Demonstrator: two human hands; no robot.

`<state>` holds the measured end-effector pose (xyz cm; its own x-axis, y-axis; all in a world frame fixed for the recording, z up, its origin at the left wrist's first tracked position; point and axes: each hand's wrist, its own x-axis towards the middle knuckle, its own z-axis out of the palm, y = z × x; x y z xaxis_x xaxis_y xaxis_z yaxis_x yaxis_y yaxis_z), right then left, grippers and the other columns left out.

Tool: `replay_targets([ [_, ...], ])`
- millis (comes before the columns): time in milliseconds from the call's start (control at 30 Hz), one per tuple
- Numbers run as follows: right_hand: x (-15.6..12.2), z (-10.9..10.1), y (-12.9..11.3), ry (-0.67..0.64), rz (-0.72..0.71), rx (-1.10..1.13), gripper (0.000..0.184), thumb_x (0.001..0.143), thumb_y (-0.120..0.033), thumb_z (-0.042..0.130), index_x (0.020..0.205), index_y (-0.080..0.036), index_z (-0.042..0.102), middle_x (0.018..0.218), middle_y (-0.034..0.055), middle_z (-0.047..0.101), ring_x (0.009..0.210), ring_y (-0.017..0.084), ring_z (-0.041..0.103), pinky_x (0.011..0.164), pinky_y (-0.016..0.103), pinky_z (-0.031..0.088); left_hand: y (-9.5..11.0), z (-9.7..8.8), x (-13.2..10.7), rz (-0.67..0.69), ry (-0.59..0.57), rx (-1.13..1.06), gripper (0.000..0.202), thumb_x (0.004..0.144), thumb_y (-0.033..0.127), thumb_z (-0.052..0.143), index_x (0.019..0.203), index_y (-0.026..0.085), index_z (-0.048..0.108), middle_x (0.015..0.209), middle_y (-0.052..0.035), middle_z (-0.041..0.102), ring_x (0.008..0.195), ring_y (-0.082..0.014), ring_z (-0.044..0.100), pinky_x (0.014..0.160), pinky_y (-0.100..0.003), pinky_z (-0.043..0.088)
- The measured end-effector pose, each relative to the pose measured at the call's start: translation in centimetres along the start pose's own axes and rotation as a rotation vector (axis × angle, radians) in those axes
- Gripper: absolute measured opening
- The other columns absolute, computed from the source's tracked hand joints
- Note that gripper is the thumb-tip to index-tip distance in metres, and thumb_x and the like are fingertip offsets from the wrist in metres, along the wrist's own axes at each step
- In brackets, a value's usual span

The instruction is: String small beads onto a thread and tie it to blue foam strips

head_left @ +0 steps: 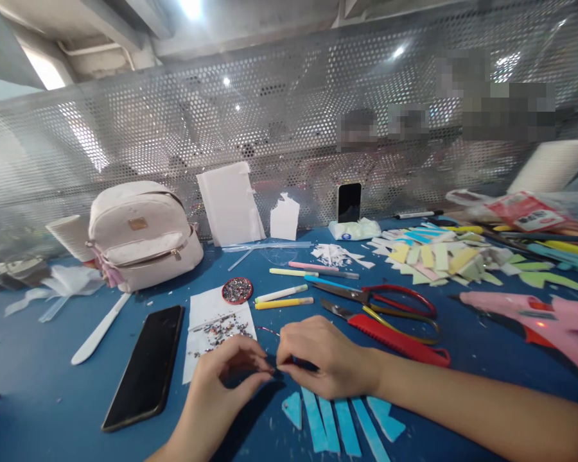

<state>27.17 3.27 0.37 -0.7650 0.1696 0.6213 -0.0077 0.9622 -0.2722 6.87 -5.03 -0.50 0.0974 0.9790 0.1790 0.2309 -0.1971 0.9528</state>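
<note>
My left hand and my right hand meet over the blue table, fingertips pinched together on a small dark object that I cannot make out. Just left of them lies a white paper sheet strewn with tiny sequins. Under my right wrist lie several light-blue foam strips.
A black phone lies at the left, a white plastic knife beyond it. A pink backpack, a sequin dish, coloured sticks, red-handled scissors, a red cutter, foam scraps, and a pink glue gun surround the spot.
</note>
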Motion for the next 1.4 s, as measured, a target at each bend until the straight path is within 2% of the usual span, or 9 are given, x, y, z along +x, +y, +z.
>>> replay_targets([
  [367,0.0,0.1,0.2,-0.109,-0.046,-0.016,0.011,0.096,-0.02,0.046,0.089,-0.019,0.055,0.074,0.0002,0.061,0.067,0.013,0.056,0.057,0.026,0.036,0.4,0.4,0.0,0.018,0.035,0.118,0.008,0.073,0.018,0.077,0.071,0.018,0.069,0.062,-0.0003,0.073,0.06,-0.017,0.069,0.063,-0.024,0.053],
  [533,0.0,0.2,0.3,-0.143,-0.054,0.016,0.009,0.096,-0.025,0.052,0.093,-0.018,0.058,0.077,-0.0004,0.064,0.07,0.012,0.058,0.057,0.025,0.037,0.1,1.0,-0.2,-0.008,0.04,0.042,0.014,0.071,0.017,0.079,0.068,0.018,0.066,0.055,0.003,0.068,0.05,-0.0129,0.064,0.056,-0.021,0.05],
  [733,-0.2,0.3,0.5,-0.129,-0.064,0.077,0.01,0.094,-0.025,0.055,0.089,-0.019,0.061,0.078,0.0008,0.065,0.071,0.013,0.059,0.059,0.025,0.038,0.0,1.4,-0.5,-0.096,-0.026,0.021,0.02,0.074,0.028,0.08,0.07,0.018,0.063,0.059,0.0022,0.064,0.043,-0.0091,0.054,0.041,-0.016,0.044],
  [933,0.0,-0.1,0.3,-0.136,-0.033,0.124,0.011,0.093,-0.022,0.052,0.086,-0.02,0.061,0.079,0.0022,0.064,0.071,0.013,0.059,0.059,0.024,0.038,0.2,1.2,-0.7,-0.059,-0.043,0.118,0.015,0.076,0.027,0.077,0.069,0.018,0.068,0.06,0.0009,0.064,0.044,-0.0091,0.052,0.037,-0.015,0.038],
  [1033,0.0,-0.2,0.3,-0.12,-0.016,0.17,0.009,0.09,-0.02,0.051,0.086,-0.019,0.058,0.078,0.0028,0.064,0.07,0.014,0.058,0.06,0.024,0.039,0.4,1.0,-0.7,0.055,-0.082,0.229,0.011,0.08,0.025,0.074,0.072,0.019,0.071,0.061,-0.0005,0.068,0.047,-0.0115,0.059,0.044,-0.017,0.045],
  [1167,-0.2,0.0,0.3,-0.162,-0.022,0.171,0.007,0.087,-0.018,0.048,0.087,-0.019,0.056,0.077,0.0023,0.064,0.072,0.015,0.058,0.061,0.026,0.038,0.5,0.6,-0.7,0.334,-0.181,0.416,0.012,0.087,0.018,0.067,0.076,0.021,0.071,0.071,-0.0041,0.075,0.061,-0.0164,0.069,0.06,-0.021,0.051],
  [1300,-0.3,0.2,0.3,-0.182,-0.012,0.187,0.005,0.086,-0.018,0.051,0.089,-0.019,0.055,0.077,0.0007,0.062,0.072,0.015,0.058,0.061,0.025,0.039,0.3,0.4,-0.8,0.533,-0.265,0.6,0.014,0.092,0.016,0.059,0.088,0.022,0.071,0.071,-0.0061,0.076,0.061,-0.0194,0.071,0.058,-0.025,0.048],
  [1400,-0.2,0.2,0.4,-0.206,0.002,0.202,0.005,0.088,-0.017,0.052,0.09,-0.019,0.055,0.078,0.0007,0.062,0.072,0.014,0.058,0.061,0.024,0.039,-0.1,0.5,-0.9,0.627,-0.258,0.673,0.018,0.095,0.019,0.053,0.089,0.022,0.07,0.068,-0.0063,0.074,0.055,-0.0194,0.068,0.053,-0.027,0.043],
])
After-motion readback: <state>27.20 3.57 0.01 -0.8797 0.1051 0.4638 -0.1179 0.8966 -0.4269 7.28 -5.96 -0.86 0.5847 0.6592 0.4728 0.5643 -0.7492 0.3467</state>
